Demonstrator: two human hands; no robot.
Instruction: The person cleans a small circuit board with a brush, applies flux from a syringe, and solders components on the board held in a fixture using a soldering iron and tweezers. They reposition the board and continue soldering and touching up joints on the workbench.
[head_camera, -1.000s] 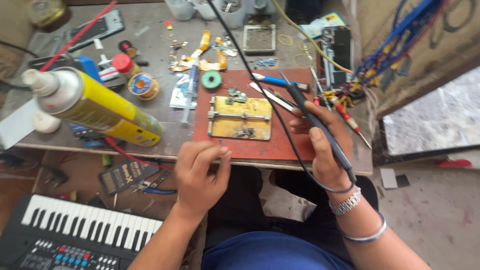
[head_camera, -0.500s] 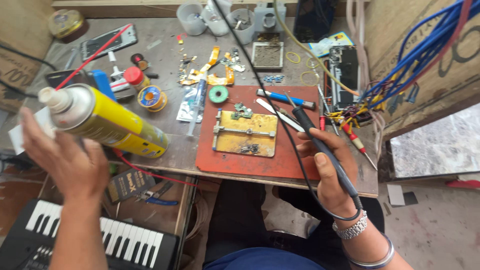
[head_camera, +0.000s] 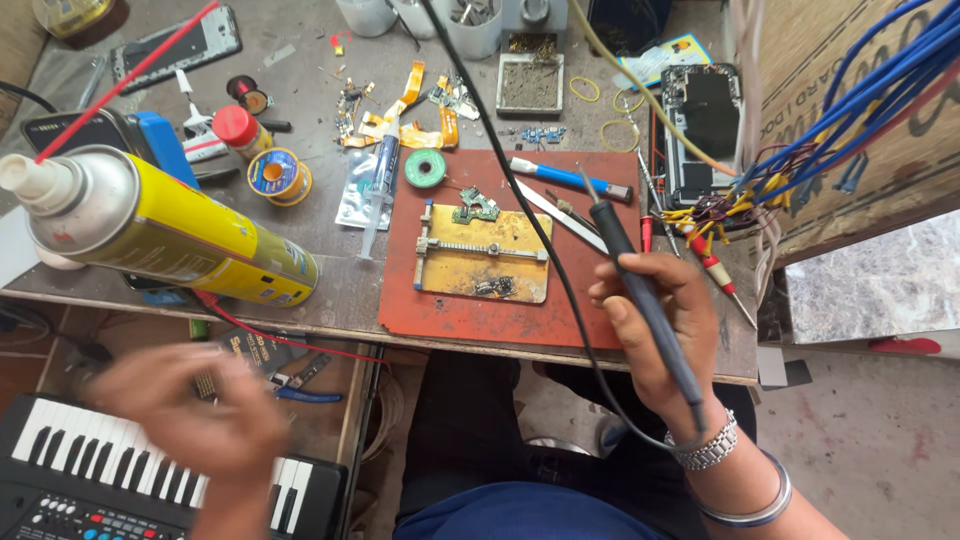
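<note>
My right hand (head_camera: 655, 325) grips a black soldering iron (head_camera: 640, 290) by its handle. The tip points up over the red work mat (head_camera: 580, 310), and its black cable loops under my wrist. On the mat lies a brass-coloured board holder (head_camera: 480, 255) with small circuit boards clamped in it. My left hand (head_camera: 190, 410) is blurred by motion, low at the left over a small keyboard (head_camera: 60, 470), and holds nothing. A yellow spray can (head_camera: 190, 240) with a red straw lies tilted on the bench above that hand.
The bench holds a blue-handled tool (head_camera: 565, 178), tweezers, a syringe (head_camera: 380, 195), solder reels (head_camera: 278, 175), flex cables, a metal tray (head_camera: 530, 82), cups and an opened phone (head_camera: 705, 125). A bundle of blue wires (head_camera: 850, 110) hangs at the right. An open drawer (head_camera: 290, 375) sits below the bench edge.
My left hand has left the area of the spray can and dropped down over the keyboard. My right hand keeps the soldering iron near the mat's right side.
</note>
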